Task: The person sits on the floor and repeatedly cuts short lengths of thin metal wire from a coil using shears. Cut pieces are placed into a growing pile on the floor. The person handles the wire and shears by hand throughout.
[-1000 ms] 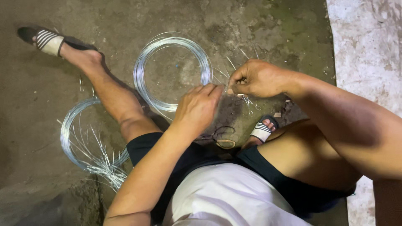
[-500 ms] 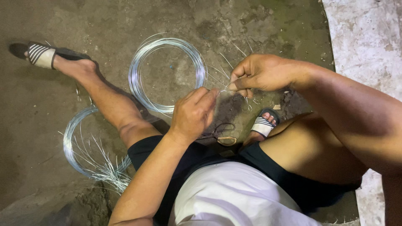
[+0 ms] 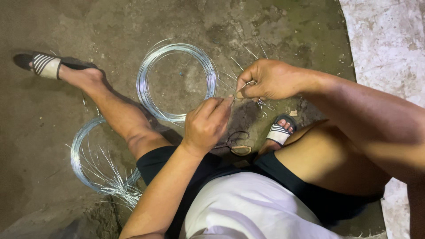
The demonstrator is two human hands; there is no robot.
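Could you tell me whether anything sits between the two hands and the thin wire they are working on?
Nothing visible does: the left hand and right hand both already pinch the thin wire directly, above the floor.

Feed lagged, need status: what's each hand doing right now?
Left hand: closed, pinching the thin wire at its fingertips.
Right hand: closed, pinching the same wire.

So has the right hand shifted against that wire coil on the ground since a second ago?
Yes, slightly. The right hand now sits a little closer to the wire coil, its knuckles nearer the coil's right rim.
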